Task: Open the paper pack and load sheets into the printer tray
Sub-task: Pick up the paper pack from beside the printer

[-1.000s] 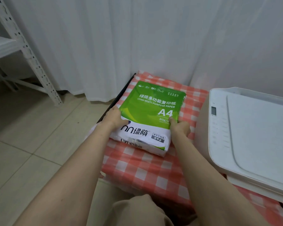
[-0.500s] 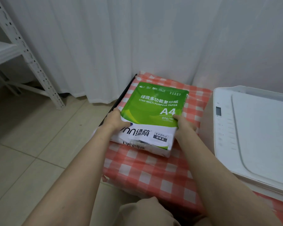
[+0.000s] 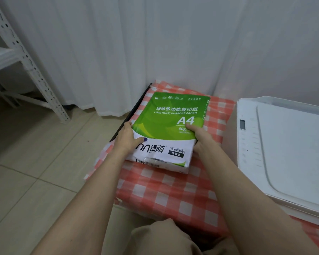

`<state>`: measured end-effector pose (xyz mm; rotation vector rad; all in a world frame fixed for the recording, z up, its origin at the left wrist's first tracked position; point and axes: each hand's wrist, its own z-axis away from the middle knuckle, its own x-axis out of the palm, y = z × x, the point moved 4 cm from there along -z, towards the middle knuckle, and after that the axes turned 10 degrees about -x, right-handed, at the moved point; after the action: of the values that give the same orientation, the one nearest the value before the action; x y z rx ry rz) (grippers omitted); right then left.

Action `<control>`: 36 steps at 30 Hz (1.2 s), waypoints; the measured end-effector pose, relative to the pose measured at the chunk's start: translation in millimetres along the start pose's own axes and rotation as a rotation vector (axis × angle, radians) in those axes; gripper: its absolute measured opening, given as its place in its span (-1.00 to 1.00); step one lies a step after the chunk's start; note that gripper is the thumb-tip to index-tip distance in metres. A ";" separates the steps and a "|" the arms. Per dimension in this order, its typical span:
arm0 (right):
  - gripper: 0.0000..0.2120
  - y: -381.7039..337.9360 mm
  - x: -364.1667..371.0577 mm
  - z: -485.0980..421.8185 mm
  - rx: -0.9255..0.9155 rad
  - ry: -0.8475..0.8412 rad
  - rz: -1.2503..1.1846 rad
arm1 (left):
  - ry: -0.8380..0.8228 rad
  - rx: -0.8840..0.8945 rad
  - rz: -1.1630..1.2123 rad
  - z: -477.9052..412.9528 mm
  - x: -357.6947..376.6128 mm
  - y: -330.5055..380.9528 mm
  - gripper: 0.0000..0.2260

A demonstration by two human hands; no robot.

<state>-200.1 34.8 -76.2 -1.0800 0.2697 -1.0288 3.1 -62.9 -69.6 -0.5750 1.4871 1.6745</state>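
Observation:
A sealed green and white A4 paper pack (image 3: 170,126) lies on a low table covered by a red and white checked cloth (image 3: 173,192). My left hand (image 3: 126,138) grips the pack's left edge, thumb on the white part of the wrapper. On the right edge my right hand (image 3: 198,136) holds it too, with the thumb laid on top near the "A4" print. The near end of the pack looks slightly raised off the cloth. A white printer (image 3: 283,155) with its lid down stands at the right on the same table.
White curtains (image 3: 136,52) hang close behind the table. A white perforated metal shelf frame (image 3: 31,70) stands at the far left on the beige tiled floor (image 3: 26,172). My knee in beige cloth (image 3: 166,238) is at the bottom edge.
Both hands stay on the pack's sides. The right thumb has slid further up onto the top of the pack, and the view has shifted slightly left and down.

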 end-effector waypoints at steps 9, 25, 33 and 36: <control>-0.55 -9.0 16.9 42.2 -0.110 -0.114 -0.127 | 0.048 -0.172 0.317 26.5 -13.3 14.5 -0.47; -0.78 -67.7 -20.4 175.5 -0.449 -0.489 0.080 | -0.185 -0.216 1.114 109.3 -50.4 23.2 -0.59; -0.50 -92.3 -75.4 206.3 -0.599 -0.525 0.399 | -0.216 -0.213 1.345 159.0 -49.8 36.6 -0.61; -0.54 -100.9 -91.3 211.3 -0.640 -0.511 0.502 | -0.225 -0.162 1.351 169.4 -52.8 45.2 -0.69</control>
<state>-171.1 225.3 85.2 -1.6975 0.4386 -0.1835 26.2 87.1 32.8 0.7506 1.6466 2.7093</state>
